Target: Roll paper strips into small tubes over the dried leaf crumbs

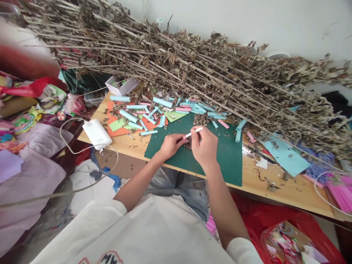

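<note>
Over the green cutting mat (228,161), my two hands meet. My right hand (205,146) is closed around a white pen-like stick (198,129), which slants down to the left. The stick's lower end meets a small pink piece (185,137), apparently a rolled paper tube, pinched in the fingers of my left hand (172,145). How far the stick goes into it is hidden by my fingers. Crumbled dry leaves (201,119) lie in a pile behind my hands, and more show beneath them. Several rolled blue paper tubes (162,102) and pink ones (223,123) are scattered behind the mat.
A large heap of dried leafy stalks (176,62) spans the table's back. At left, a white power bank (97,134) with a cable sits on the wooden tabletop (299,194). Blue paper (286,154) lies at right. A red bag (253,209) is below the table edge.
</note>
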Demonstrator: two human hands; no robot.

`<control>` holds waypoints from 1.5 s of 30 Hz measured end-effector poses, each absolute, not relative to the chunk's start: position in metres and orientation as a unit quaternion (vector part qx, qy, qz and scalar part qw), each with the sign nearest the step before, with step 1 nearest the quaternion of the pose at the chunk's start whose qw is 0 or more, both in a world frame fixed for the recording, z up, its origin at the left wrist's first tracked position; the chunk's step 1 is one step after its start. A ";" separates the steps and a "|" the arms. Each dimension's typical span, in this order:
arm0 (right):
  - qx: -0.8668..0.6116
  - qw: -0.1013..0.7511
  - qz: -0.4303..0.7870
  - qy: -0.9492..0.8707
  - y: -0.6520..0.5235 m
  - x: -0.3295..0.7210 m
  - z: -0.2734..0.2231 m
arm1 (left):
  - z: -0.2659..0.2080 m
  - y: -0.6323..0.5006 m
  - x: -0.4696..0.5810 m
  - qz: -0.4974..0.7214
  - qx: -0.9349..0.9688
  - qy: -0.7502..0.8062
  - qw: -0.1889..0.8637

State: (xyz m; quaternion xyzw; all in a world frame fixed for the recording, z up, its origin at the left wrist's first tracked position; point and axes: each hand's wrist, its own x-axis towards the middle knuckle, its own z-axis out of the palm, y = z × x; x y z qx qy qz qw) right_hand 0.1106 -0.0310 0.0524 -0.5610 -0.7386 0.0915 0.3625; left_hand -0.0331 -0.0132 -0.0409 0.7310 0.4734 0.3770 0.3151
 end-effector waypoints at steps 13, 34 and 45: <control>-0.571 0.314 0.116 -0.750 -0.026 0.112 0.064 | -0.038 -0.014 -0.034 0.371 0.733 0.472 0.321; -0.559 0.373 0.144 -0.727 -0.028 0.113 0.055 | -0.038 -0.013 -0.034 0.380 0.734 0.466 0.316; -0.572 0.349 0.010 -0.742 -0.082 0.176 0.035 | -0.030 -0.017 -0.029 0.383 0.730 0.479 0.300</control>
